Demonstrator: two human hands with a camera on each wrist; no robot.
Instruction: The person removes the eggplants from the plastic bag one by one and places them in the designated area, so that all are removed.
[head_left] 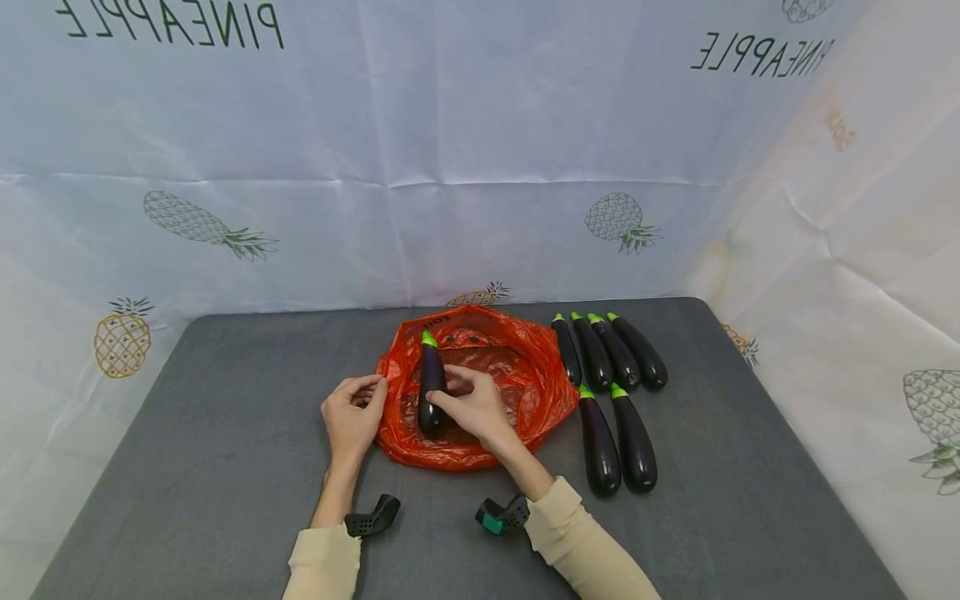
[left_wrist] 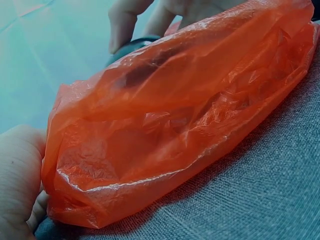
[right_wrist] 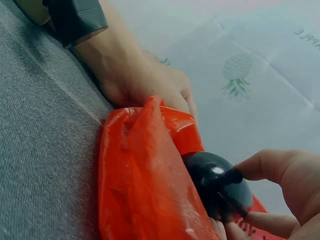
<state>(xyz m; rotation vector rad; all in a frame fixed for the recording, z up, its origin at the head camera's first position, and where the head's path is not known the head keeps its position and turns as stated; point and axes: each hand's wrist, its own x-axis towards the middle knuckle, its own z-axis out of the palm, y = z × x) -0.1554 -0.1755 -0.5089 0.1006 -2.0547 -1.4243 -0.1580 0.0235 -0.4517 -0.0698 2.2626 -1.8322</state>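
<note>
A red plastic bag (head_left: 517, 350) lies spread with its mouth up on the table. Inside its left part is an eggplant (head_left: 431, 383), green stem end pointing away from me. My right hand (head_left: 474, 406) holds this eggplant between thumb and fingers; the right wrist view shows its glossy dark end (right_wrist: 215, 180) at the bag's edge. At the bag's left rim, my left hand (head_left: 354, 417) pinches the plastic between thumb and fingers. In the left wrist view the bag wall (left_wrist: 175, 130) covers much of the eggplant.
To the right of the bag, several eggplants lie in two rows, a back row (head_left: 618, 350) and two nearer ones (head_left: 636, 437). The grey table (head_left: 225, 467) is backed by a white pineapple-print cloth (head_left: 480, 125). Dark bands (head_left: 372, 517) sit on both wrists.
</note>
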